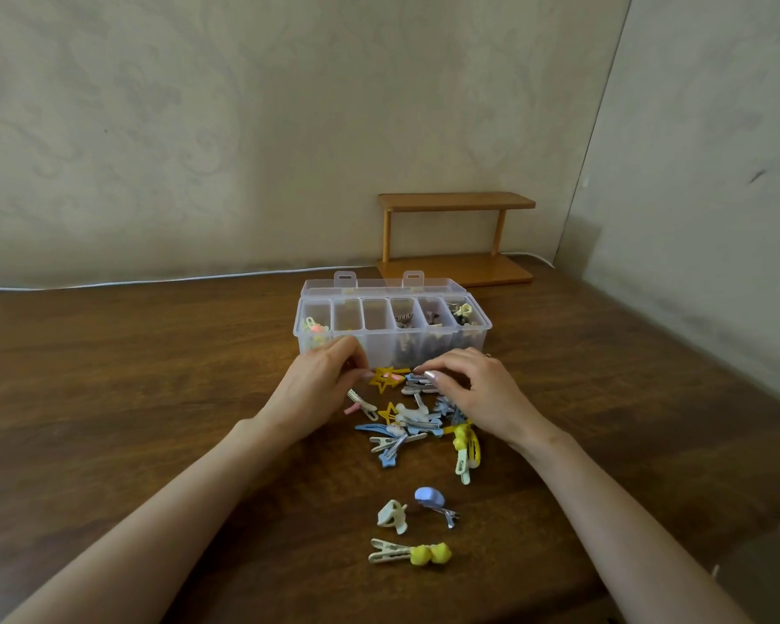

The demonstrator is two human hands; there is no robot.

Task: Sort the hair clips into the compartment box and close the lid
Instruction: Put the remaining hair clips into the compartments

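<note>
On the wooden bench (154,398), hair clips (406,430) lie heaped just in front of the open compartment box (392,340). At the heap's far edge the left hand (320,385) is curled, and I cannot tell what it holds. The right hand (473,389) arches over a blue-grey clip (419,381), fingertips touching it, grip unclear.

The left hand (320,382) and right hand (476,391) sit with curled fingers at the far edge of a heap of hair clips (408,427) on the bench (154,376), just before the open-lidded compartment box (473,342)
</note>
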